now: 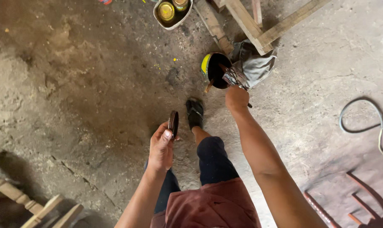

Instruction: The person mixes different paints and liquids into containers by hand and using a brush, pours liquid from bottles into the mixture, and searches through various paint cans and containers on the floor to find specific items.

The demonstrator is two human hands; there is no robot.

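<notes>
Left hand [161,147] pinches a round dark lid [173,124] edge-on; right hand [236,98], grip closed on a brush [233,78], touches the open tin [216,70] ahead.

Left hand [161,145] is hanging low by the thigh, fingers curling, thumb pressing up on top; right arm is stretching forward and down, nearly straight, right hand [236,98] closing in a fist, knuckles facing up

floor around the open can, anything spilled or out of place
Small yellow paint spots dot the concrete floor left of the open can. A grey cable lies loose at right. No fresh spill shows.
</notes>
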